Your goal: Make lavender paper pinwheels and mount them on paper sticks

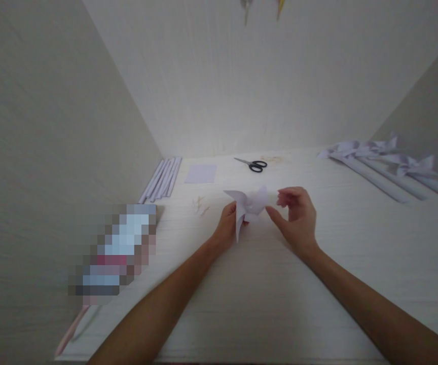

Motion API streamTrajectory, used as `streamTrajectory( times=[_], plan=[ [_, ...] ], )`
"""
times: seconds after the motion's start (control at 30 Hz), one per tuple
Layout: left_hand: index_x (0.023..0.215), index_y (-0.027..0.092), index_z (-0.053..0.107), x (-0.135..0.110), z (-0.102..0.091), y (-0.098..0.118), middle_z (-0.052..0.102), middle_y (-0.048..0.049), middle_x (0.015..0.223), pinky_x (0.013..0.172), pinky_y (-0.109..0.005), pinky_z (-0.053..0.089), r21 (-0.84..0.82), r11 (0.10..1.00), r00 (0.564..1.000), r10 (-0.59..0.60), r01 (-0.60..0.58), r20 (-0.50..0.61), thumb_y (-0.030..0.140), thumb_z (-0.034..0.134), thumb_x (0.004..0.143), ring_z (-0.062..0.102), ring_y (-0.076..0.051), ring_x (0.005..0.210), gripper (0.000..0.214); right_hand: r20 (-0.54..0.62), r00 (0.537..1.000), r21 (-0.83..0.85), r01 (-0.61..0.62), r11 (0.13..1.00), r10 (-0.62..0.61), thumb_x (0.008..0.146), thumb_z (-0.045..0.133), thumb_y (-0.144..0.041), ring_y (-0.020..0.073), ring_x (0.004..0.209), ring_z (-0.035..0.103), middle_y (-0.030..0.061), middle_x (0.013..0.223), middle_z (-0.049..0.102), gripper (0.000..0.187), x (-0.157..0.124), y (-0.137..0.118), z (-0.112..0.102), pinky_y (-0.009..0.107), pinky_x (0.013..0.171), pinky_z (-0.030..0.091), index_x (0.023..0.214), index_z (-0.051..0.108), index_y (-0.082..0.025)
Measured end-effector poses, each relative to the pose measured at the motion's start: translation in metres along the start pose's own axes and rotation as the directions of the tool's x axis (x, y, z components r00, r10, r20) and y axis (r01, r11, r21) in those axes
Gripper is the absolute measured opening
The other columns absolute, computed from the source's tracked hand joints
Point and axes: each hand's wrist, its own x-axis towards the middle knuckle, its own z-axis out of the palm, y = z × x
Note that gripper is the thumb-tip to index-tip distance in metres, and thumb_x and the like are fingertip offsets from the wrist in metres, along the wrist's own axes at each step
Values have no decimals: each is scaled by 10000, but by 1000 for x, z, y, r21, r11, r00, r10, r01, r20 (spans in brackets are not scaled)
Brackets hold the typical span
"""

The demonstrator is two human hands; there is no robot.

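A pale lilac paper pinwheel [255,204] with curved blades is held up over the middle of the table. My left hand [227,223] grips it from the left, fingers partly hidden behind the paper. Close to its right side is my right hand [297,218], thumb and fingers apart with nothing visible between them. The right thumb tip is near a blade; whether it touches, I cannot tell. Beyond the hands lie black-handled scissors [256,165] and a flat square of lilac paper [201,174].
Several rolled paper sticks [161,177] lie at the back left. Pinwheels on paper sticks [378,167] lie at the right. Small tan sticks [201,205] are scattered left of centre. A blurred-out device [120,248] leans along the left wall. Walls enclose the table [264,314].
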Motion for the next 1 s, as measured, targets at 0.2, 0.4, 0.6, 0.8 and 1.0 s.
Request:
streamTrajectory(
  times=[0.2, 0.4, 0.6, 0.8, 1.0],
  plan=[
    [561, 147, 477, -3, 1, 4, 426, 35, 521, 463, -205, 281, 209, 970, 993, 118, -122, 32, 339, 491, 668, 354, -73, 485, 221, 400, 872, -170, 374, 912, -283, 725, 536, -106, 122, 668, 552, 25, 749, 589, 121, 2, -6, -12, 259, 587, 459, 801, 563, -197],
    [673, 125, 573, -3, 1, 5, 564, -19, 684, 588, -234, 365, 409, 877, 965, 198, -252, 172, 288, 379, 751, 463, -121, 638, 266, 502, 820, -142, 393, 908, -276, 743, 528, -104, 115, 682, 570, 40, 771, 620, 111, 4, -3, -12, 231, 598, 474, 792, 583, -187],
    [758, 128, 600, -2, -2, 1, 603, -33, 756, 646, -250, 389, 460, 836, 950, 217, -299, 223, 266, 354, 781, 510, -147, 712, 283, 533, 811, -145, 367, 919, -240, 746, 534, -120, 104, 638, 553, 31, 765, 619, 94, 4, -2, -14, 221, 568, 468, 785, 585, -189],
    [771, 133, 600, -3, -1, 0, 607, -37, 767, 651, -247, 392, 513, 801, 949, 219, -309, 229, 240, 346, 787, 516, -151, 735, 276, 556, 805, -164, 348, 923, -205, 754, 538, -158, 96, 602, 535, 25, 745, 614, 57, 3, -1, -14, 222, 554, 462, 777, 581, -187],
    [732, 123, 599, -3, 1, 0, 587, -25, 697, 614, -233, 370, 536, 779, 944, 237, -327, 231, 171, 346, 762, 493, -132, 670, 259, 547, 819, -167, 308, 937, -171, 752, 536, -162, 96, 588, 526, 22, 729, 610, 54, 2, 0, -13, 224, 545, 454, 752, 581, -191]
  ],
)
